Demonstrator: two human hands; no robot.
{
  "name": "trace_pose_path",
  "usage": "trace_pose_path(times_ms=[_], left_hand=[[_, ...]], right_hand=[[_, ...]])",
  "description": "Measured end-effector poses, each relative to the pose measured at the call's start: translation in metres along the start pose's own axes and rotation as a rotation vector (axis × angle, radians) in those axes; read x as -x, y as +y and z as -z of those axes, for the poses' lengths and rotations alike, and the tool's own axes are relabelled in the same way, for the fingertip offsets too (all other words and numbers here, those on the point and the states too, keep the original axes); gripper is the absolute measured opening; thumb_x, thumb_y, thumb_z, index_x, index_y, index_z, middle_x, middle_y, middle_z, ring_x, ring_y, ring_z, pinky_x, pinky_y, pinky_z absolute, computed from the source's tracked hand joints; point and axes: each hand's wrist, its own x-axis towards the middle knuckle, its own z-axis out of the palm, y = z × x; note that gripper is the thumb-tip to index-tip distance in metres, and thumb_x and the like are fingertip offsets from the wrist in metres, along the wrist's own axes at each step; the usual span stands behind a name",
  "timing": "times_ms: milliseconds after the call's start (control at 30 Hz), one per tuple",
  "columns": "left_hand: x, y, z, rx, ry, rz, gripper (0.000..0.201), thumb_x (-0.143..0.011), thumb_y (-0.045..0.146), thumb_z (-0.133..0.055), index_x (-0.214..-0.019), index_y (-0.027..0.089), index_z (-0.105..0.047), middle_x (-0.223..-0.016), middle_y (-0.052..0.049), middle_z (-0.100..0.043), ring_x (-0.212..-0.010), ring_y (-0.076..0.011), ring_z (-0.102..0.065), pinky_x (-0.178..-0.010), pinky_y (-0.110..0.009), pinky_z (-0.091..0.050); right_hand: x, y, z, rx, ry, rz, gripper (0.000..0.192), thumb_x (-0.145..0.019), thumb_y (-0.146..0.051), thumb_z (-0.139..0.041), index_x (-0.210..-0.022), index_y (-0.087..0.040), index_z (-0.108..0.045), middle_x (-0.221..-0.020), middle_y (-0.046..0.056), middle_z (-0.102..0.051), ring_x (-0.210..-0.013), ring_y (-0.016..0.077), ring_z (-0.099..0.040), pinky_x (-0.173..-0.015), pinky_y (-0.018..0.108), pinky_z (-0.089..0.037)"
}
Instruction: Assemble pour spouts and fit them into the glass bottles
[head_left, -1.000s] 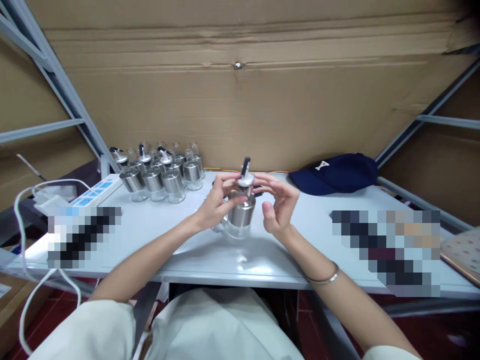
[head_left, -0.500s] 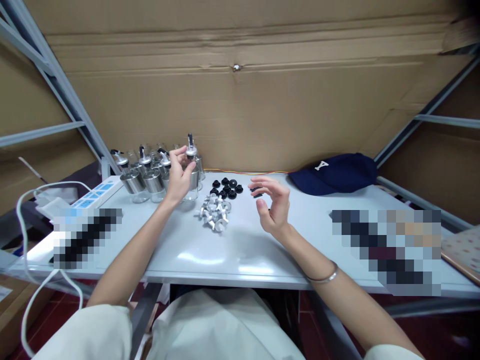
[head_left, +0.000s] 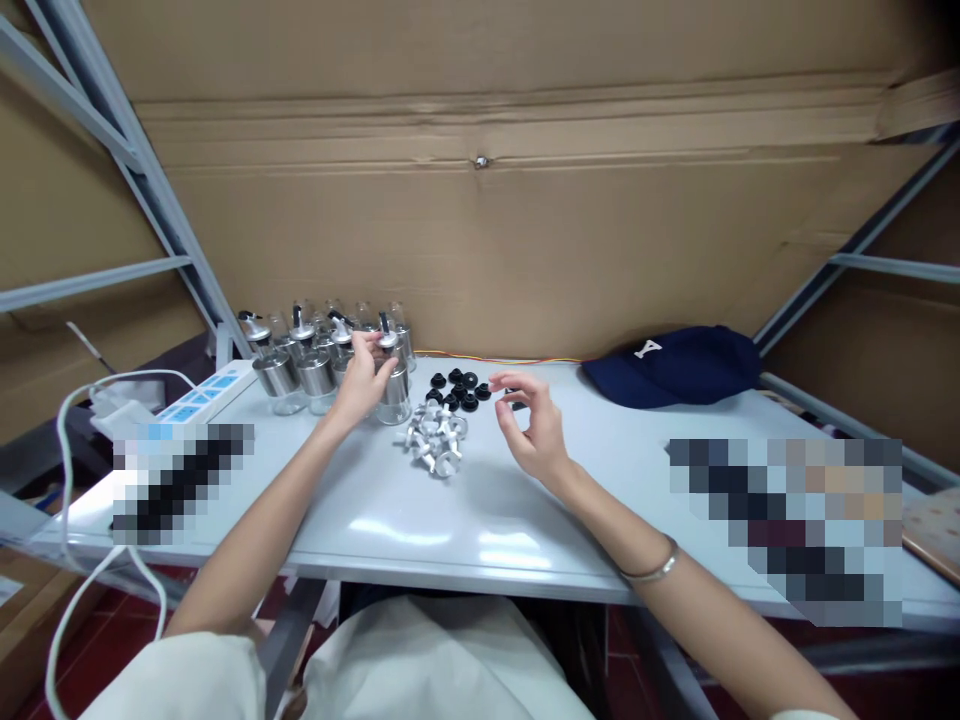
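My left hand (head_left: 361, 378) is wrapped around a glass and steel dispenser bottle (head_left: 393, 380) with a black spout, which stands on the grey table (head_left: 465, 520) at the right end of a group of several similar bottles (head_left: 300, 360). My right hand (head_left: 529, 425) hovers above the table with its fingers curled and apart, holding nothing. It is just right of a pile of small black caps (head_left: 457, 388) and a pile of silver-white spout parts (head_left: 435, 445).
A dark blue cap (head_left: 675, 362) lies at the back right. A white power strip (head_left: 202, 392) with a white cable (head_left: 67, 470) sits at the left. Cardboard sheets (head_left: 480, 220) wall the back, metal shelf struts run along both sides.
My left hand carried the bottle from the table's middle to the group at the back left and set it down. My right hand let go and stayed near the small parts.
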Motion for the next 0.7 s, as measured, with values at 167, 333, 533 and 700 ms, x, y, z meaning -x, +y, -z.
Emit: trace_pose_path(times_ms=[167,333,533,700], left_hand=[[0.014,0.020,0.024,-0.147,0.001,-0.028,0.042,-0.082,0.030,-0.055,-0.117,0.020,-0.036,-0.121,-0.013,-0.054,-0.116,-0.0219,-0.054,-0.092,-0.037,-0.049],[-0.008,0.046,0.076,-0.531,0.218,-0.173,0.025,-0.088,0.030,-0.042,-0.107,0.018,-0.052,-0.111,-0.009,-0.058,-0.109,-0.0218,-0.054,-0.096,-0.038,-0.045],[-0.096,0.025,0.140,-0.782,-0.105,0.196,0.028,-0.077,0.029,-0.048,-0.097,0.017,-0.062,-0.103,-0.006,-0.066,-0.097,-0.0215,-0.060,-0.089,-0.031,-0.046],[-0.139,0.002,0.145,-0.814,-0.462,0.339,0.019,-0.064,0.028,-0.055,-0.074,0.021,-0.070,-0.087,-0.002,-0.072,-0.087,-0.0196,-0.063,-0.077,-0.024,-0.048]], right_hand=[[-0.016,0.013,-0.013,0.110,-0.192,-0.063,0.018,-0.085,-0.011,-0.043,-0.098,-0.021,-0.051,-0.097,0.007,-0.059,-0.089,0.0198,-0.057,-0.076,0.036,-0.049],[-0.058,0.031,-0.032,0.201,-0.361,-0.028,0.016,-0.084,-0.011,-0.043,-0.095,-0.019,-0.053,-0.095,0.009,-0.060,-0.093,0.0223,-0.053,-0.084,0.038,-0.045],[-0.105,0.057,-0.075,0.320,-0.552,-0.065,0.026,-0.085,-0.013,-0.047,-0.111,-0.014,-0.053,-0.111,0.013,-0.055,-0.105,0.0237,-0.049,-0.094,0.039,-0.040],[-0.132,0.067,-0.107,0.403,-0.626,0.033,0.029,-0.089,-0.012,-0.043,-0.115,-0.015,-0.055,-0.118,0.012,-0.053,-0.108,0.0245,-0.045,-0.090,0.040,-0.041]])
